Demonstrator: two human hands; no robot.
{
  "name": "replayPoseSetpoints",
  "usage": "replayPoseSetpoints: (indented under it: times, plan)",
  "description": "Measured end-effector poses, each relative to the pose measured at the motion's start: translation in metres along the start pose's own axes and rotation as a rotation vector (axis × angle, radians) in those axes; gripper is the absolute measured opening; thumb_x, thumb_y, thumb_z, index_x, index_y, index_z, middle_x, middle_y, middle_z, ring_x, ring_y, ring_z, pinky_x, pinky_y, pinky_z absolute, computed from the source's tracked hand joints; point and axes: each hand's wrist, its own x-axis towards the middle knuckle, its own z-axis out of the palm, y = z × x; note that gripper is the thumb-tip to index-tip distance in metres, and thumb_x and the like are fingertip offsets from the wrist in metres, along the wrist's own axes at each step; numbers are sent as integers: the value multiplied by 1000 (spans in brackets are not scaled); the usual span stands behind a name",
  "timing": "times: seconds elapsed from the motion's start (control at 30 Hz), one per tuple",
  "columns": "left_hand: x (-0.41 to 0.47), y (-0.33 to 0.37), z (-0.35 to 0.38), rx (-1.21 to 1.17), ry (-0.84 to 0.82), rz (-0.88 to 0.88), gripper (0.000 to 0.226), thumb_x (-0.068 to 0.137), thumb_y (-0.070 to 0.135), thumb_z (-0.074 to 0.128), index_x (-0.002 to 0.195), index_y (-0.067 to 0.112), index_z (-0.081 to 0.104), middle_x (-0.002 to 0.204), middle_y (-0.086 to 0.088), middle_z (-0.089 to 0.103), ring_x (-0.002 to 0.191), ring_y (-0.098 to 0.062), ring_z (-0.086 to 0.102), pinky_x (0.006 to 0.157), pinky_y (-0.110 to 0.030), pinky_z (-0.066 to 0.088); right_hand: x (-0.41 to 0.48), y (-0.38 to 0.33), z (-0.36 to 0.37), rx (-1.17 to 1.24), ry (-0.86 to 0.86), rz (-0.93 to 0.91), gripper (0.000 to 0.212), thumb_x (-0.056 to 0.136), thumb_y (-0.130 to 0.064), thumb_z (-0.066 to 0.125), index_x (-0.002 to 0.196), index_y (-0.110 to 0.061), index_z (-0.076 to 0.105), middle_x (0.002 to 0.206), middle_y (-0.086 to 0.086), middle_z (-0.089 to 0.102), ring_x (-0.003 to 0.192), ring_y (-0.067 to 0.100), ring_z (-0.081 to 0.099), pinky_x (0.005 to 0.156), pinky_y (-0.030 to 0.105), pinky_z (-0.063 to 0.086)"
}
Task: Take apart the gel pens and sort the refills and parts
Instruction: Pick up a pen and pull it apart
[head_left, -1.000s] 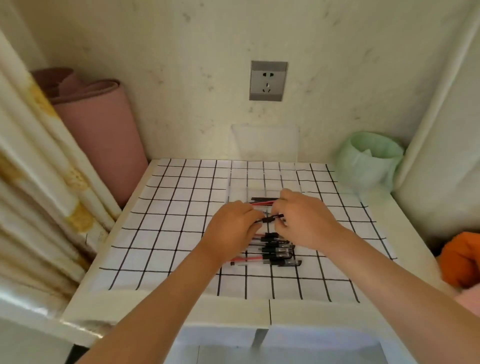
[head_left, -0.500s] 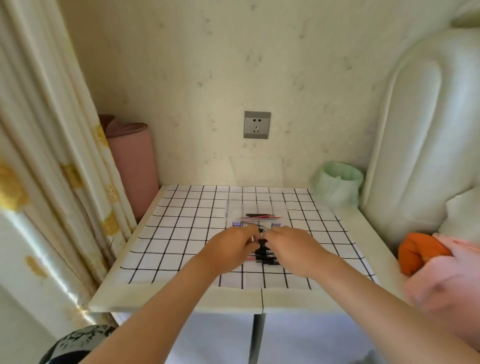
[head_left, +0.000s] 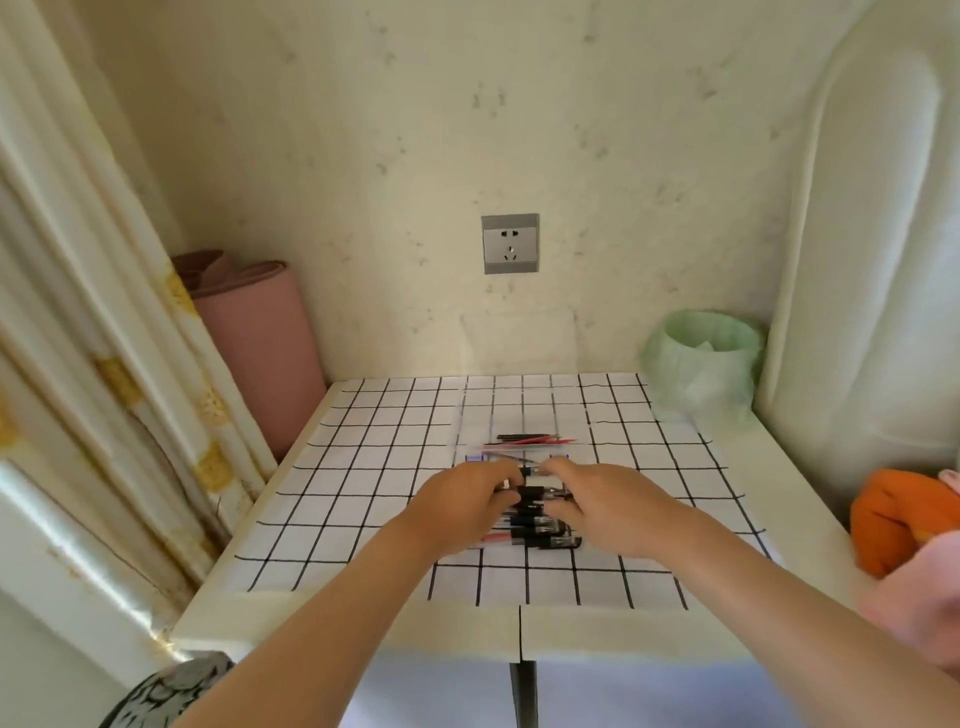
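- The left hand (head_left: 467, 501) and the right hand (head_left: 610, 512) meet over the middle of the surface (head_left: 800, 499), both with fingers curled.
- Between them they hold one gel pen (head_left: 531, 472) lying crosswise. The left grip is closed on its left end and the right grip pinches its right end, so only a short black and clear stretch shows between the fingertips.
- The pile of gel pens (head_left: 543, 527) lies just under and nearer than the hands, on the grid-patterned sheet (head_left: 363, 467). The pens are stacked roughly parallel, with black caps in the middle and a reddish barrel sticking out to the left.
- The refills (head_left: 530, 440), some black and some red, lie together just beyond the hands. They seem to sit in a clear container (head_left: 519, 408), but its edges are too faint to be sure.
- A wall socket (head_left: 510, 243) sits on the back wall above the surface.
- A bin lined with a green bag (head_left: 701, 364) stands at the far right corner.
- A rolled pink mat (head_left: 254, 343) leans at the far left, beside a curtain (head_left: 104, 312).
- An orange cloth (head_left: 893, 519) lies off the right edge.
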Motion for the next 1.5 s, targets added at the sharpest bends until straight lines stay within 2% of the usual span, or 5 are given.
replayPoseSetpoints:
  times: [0.37, 0.73, 1.0, 1.23, 1.5]
  plan:
    - [30, -47, 12, -23, 7, 3, 18, 94, 40, 58, 111, 39, 56, 93, 18, 61, 79, -2, 57, 61, -10, 35, 29, 54, 3, 32, -93, 215, 16, 94, -30, 56, 109, -33, 63, 99, -11, 54, 86, 9, 55, 67, 21, 39]
    - [67, -52, 9, -24, -89, 79, 16, 93, 43, 58, 107, 37, 64, 105, 14, 65, 95, -7, 60, 79, -28, 51, 40, 57, 3, 59, -139, 289, 28, 88, -31, 67, 115, -36, 62, 98, -16, 62, 90, 7, 58, 80, 28, 50]
    - [66, -50, 5, -83, -59, 91, 19, 94, 42, 58, 108, 33, 65, 103, 12, 66, 93, -7, 61, 82, -34, 54, 48, 26, -10, 149, 68, 131, 29, 96, -39, 56, 125, -41, 59, 107, -19, 55, 72, -12, 46, 64, 11, 30]
    - [61, -46, -8, -117, -12, 141, 22, 89, 39, 67, 108, 34, 58, 98, 16, 60, 84, -6, 56, 74, -26, 49, 50, 10, 1, 9, 38, 64, 29, 102, -33, 43, 119, -25, 66, 112, -7, 57, 96, 13, 57, 78, 30, 45]
    - [60, -43, -11, -131, -2, 109, 22, 90, 40, 65, 104, 25, 71, 100, 10, 70, 88, -7, 63, 81, -29, 53, 54, 7, -10, -72, 143, 114, 21, 93, -46, 58, 101, -31, 71, 99, -13, 67, 89, 9, 60, 75, 29, 47]
